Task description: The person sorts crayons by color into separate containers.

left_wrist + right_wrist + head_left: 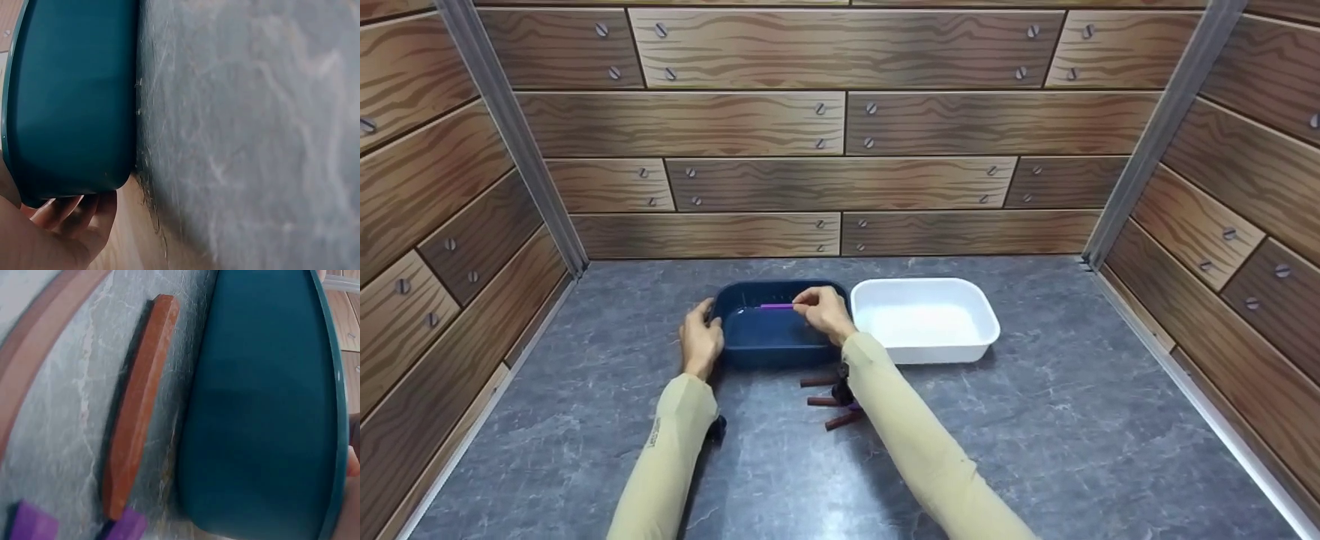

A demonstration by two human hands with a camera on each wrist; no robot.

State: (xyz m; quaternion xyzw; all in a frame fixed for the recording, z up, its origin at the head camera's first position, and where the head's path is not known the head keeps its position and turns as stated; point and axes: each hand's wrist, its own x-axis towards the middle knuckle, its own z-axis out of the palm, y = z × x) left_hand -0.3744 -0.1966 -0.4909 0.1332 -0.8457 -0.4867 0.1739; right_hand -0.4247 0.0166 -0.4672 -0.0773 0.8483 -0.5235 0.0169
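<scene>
A dark blue tub (776, 357) stands on the grey table. My left hand (701, 341) holds it at its left end; in the left wrist view several fingers (104, 219) lie against the outside of the end wall. Over the tub's inside, my right hand (823, 311) pinches the right end of a thin purple stick (775, 306), which points left. The right wrist view shows only a bit of that hand behind the tub's rim, and the stick is hidden there.
A white tub (922, 354) stands right beside the blue one. In front, partly under my right forearm, lie several brown sticks (826, 402); close up, one brown stick (140, 405) is faceted. Purple pieces (35, 523) lie at their ends. Wood-patterned walls enclose the table.
</scene>
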